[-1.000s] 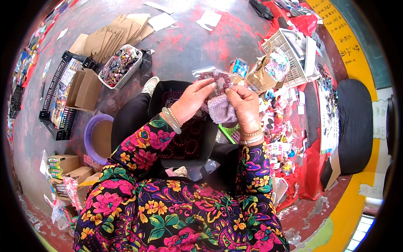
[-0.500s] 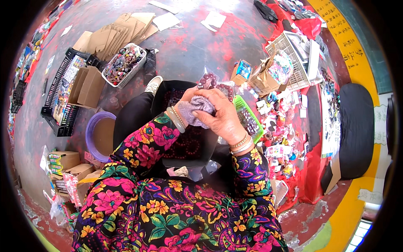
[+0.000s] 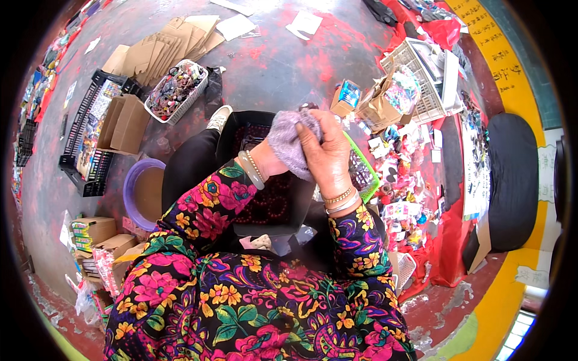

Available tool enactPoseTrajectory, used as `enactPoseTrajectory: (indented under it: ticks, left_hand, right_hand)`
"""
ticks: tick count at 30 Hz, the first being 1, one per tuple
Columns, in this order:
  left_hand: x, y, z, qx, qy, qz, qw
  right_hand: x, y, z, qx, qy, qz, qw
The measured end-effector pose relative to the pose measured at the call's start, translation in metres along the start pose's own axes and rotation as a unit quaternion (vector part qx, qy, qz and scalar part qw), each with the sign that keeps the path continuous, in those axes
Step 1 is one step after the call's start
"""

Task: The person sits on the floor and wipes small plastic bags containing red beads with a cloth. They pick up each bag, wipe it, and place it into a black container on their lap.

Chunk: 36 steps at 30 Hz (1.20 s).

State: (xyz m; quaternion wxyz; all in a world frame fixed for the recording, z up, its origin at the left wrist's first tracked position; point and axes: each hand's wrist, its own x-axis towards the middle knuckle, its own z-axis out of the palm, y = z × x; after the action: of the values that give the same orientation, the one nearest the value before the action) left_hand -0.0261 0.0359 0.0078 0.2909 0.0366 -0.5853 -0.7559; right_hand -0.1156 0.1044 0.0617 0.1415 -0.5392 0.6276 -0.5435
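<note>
My right hand [image 3: 330,155] is closed on a greyish-lilac cloth [image 3: 290,139], its thumb pressed on the front of the fabric. My left hand [image 3: 272,157] is behind and under the same cloth; its fingers are hidden. Just past the cloth's top edge a few dark red beads [image 3: 309,106] show. Below my hands, between my legs, stands a black bin [image 3: 274,230] holding strings of dark red beads [image 3: 265,207]. A bright green basket [image 3: 372,190] with clear-wrapped dark items is beside my right hand.
On the left are a purple basin [image 3: 128,191], a white basket of small trinkets [image 3: 176,114] and a black crate [image 3: 71,161] with an opened carton. Right of me lie many small packaged goods [image 3: 403,192] on red cloth. Flattened cardboard [image 3: 159,51] lies farther out.
The bunched cloth has spread and shifted upward, and now covers my left hand's fingers. The clear-wrapped dark red beads seen beyond my hands are mostly out of sight. My right hand moved slightly right.
</note>
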Motion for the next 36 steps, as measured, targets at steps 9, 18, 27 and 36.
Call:
enactPoseTrajectory:
  ticks: [9,18,27,36]
  left_hand:
    - [-0.011,-0.024,-0.023,-0.592,-0.058,-0.081,0.799]
    - [-0.002,0.007,-0.014,-0.467,0.082,-0.126,0.871]
    - [-0.006,-0.012,-0.004,-0.492,0.081,-0.102,0.861]
    - [-0.005,-0.066,-0.030,-0.677,-0.057,0.100,0.727]
  right_hand:
    - [0.002,-0.017,-0.018,0.067,-0.219,-0.010,0.973]
    - [0.002,-0.040,-0.027,0.133,-0.484,-0.041,0.864]
    - [0.013,-0.019,-0.011,0.009,0.038,-0.047,0.998]
    - [-0.008,-0.028,0.009,0.005,-0.166,-0.129,0.978]
